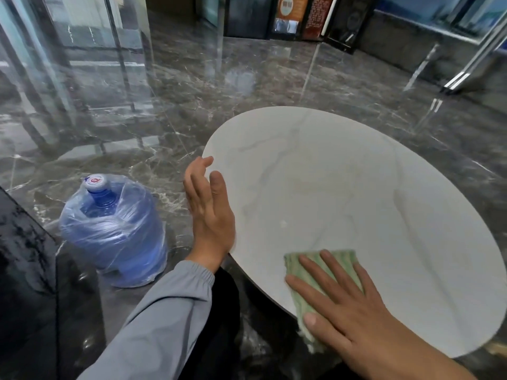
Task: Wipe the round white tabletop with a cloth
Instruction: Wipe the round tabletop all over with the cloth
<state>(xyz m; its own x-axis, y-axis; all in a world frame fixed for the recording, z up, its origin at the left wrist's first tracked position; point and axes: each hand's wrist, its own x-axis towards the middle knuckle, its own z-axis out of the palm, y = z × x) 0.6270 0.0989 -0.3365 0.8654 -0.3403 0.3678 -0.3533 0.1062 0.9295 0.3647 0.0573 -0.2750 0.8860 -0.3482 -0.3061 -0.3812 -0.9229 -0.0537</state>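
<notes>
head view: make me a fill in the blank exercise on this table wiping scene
1. The right hand presses a ____ cloth flat on the tabletop.
2. The left hand, fingers straight, holds ____.
3. A ____ jug stands on the floor.
Missing: green; nothing; blue.

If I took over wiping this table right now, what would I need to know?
Left hand: open, holds nothing, at the left edge of the round white tabletop.
Right hand: flat, fingers spread, pressing the green cloth onto the near edge of the tabletop.
Done: cannot tell how much is already wiped.
Left: probably sweep the cloth across to the far rim.
Nearby: a plastic-wrapped water bottle stands on the floor to the left.
</notes>
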